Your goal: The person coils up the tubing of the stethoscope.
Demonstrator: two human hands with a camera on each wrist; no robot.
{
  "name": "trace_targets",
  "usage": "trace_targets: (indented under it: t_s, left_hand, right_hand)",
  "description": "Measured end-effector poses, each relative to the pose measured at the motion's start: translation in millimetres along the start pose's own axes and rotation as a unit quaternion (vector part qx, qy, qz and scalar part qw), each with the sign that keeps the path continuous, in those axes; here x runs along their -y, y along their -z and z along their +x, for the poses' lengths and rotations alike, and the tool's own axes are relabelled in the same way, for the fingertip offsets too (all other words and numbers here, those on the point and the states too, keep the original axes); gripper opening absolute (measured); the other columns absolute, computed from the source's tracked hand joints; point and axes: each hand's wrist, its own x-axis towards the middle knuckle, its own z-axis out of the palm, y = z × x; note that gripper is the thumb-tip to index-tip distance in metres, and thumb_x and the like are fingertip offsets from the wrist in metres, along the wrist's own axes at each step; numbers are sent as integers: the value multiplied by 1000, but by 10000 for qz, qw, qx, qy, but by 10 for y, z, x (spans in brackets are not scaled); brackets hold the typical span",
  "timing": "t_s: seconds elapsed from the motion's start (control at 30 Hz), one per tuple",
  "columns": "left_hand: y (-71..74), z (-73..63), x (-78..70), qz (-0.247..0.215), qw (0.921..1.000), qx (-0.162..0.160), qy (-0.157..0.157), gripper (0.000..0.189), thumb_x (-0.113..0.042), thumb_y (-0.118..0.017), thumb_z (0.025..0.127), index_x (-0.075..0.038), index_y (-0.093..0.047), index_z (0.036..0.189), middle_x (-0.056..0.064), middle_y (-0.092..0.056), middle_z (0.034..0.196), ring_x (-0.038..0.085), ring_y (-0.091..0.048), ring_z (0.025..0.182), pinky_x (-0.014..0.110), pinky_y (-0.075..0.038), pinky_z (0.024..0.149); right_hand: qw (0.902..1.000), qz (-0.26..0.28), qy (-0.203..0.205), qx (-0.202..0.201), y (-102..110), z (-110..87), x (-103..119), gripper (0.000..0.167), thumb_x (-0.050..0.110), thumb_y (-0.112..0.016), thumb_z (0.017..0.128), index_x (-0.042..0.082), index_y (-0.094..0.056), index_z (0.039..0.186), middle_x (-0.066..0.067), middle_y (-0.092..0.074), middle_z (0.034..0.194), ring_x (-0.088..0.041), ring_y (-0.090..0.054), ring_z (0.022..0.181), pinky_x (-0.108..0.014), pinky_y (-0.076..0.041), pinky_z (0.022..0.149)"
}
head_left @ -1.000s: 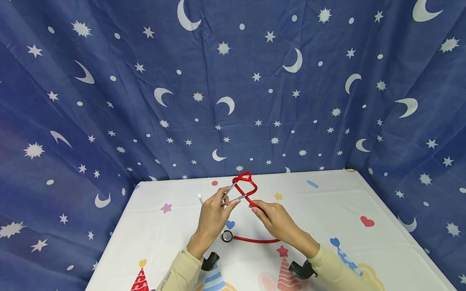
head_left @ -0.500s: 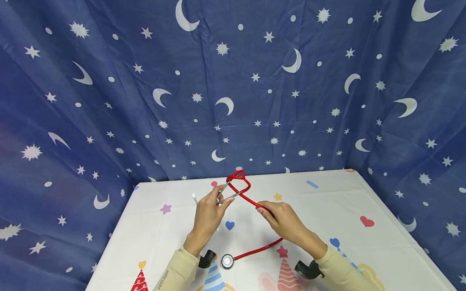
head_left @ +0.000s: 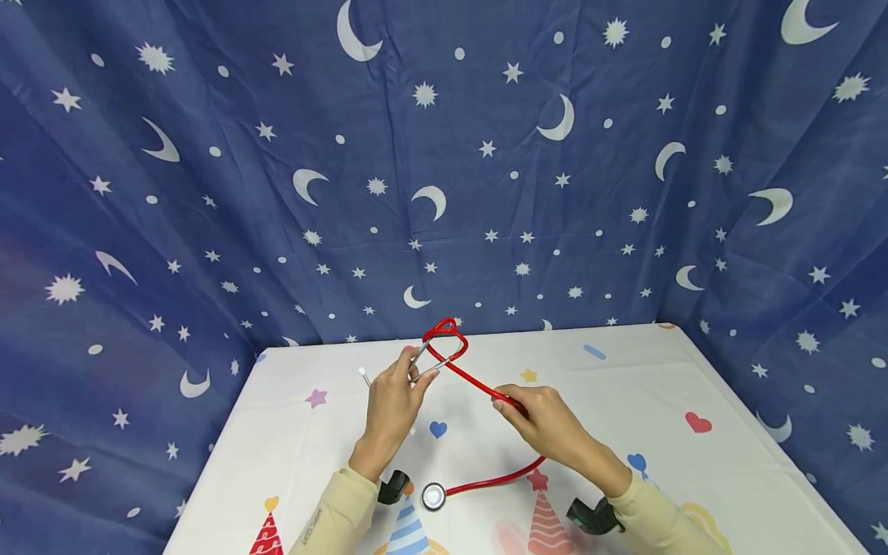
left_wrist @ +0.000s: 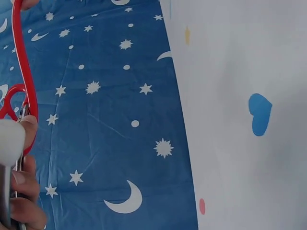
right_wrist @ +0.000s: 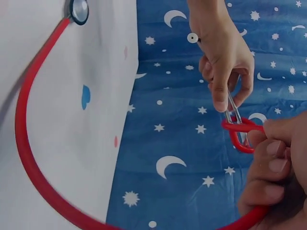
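A red stethoscope [head_left: 479, 383] is stretched between my hands above the table. My left hand [head_left: 390, 408] pinches its metal ear tubes [head_left: 432, 371]; one white ear tip [head_left: 364, 373] sticks out past the hand. Beyond those fingers the red tubing crosses itself in a loop [head_left: 445, 331]. My right hand [head_left: 544, 420] grips the tubing farther along, fingers curled round it in the right wrist view. From under that hand the rest of the tube curves down to the round chest piece [head_left: 433, 496], which lies low, near the table's front. Ear tubes and loop also show in the left wrist view.
The white table cover [head_left: 610, 408] carries printed hearts, stars and party hats. A dark blue curtain [head_left: 444, 169] with moons and stars hangs behind and at both sides. Black wrist straps [head_left: 595, 515] sit at the sleeves.
Both hands have drawn apart, the left one leftward and the right one slightly rightward, so the tubing between them is longer. The chest piece has swung lower toward the front.
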Motion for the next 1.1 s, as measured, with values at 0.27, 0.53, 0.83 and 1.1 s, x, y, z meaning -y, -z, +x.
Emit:
trace_targets:
  t_s: [0.27, 0.53, 0.83, 1.1]
  left_hand:
    - [52, 39, -20, -105, 9998, -140, 54, 40, -25, -82, 79, -6, -64, 110, -2, -57, 66, 4, -37, 50, 19, -29, 46]
    - [80, 45, -5, -66, 9997, -244, 64, 40, -25, -82, 80, -6, -64, 110, -1, -59, 67, 5, -42, 52, 20, -34, 48]
    - [121, 70, -16, 110, 9988, -464, -104, 42, -24, -83, 79, -5, -65, 112, 2, -61, 69, 8, -46, 52, 24, -39, 49]
    - [196, 126, -47, -71, 9975, -701, -79, 41, -22, -82, 80, -5, -66, 114, 3, -62, 69, 12, -52, 55, 28, -45, 51]
  right_hand:
    - [10000, 72, -13, -23, 84, -15, 27, 18, 21, -63, 97, 8, -71, 104, 16, -46, 61, 6, -32, 52, -15, -33, 46]
    - [9990, 352, -277, 65, 171, -44, 72, 18, 24, -66, 95, 11, -71, 106, 17, -49, 62, 5, -36, 52, -17, -36, 46]
    - [9991, 319, -266, -113, 244, -28, 126, 18, 24, -66, 95, 10, -71, 106, 15, -56, 68, 4, -40, 55, -17, -39, 47]
    - [9992, 251, -270, -144, 332, -18, 162, 15, 21, -67, 94, 11, -71, 105, 15, -52, 67, 4, -38, 54, -17, -38, 47]
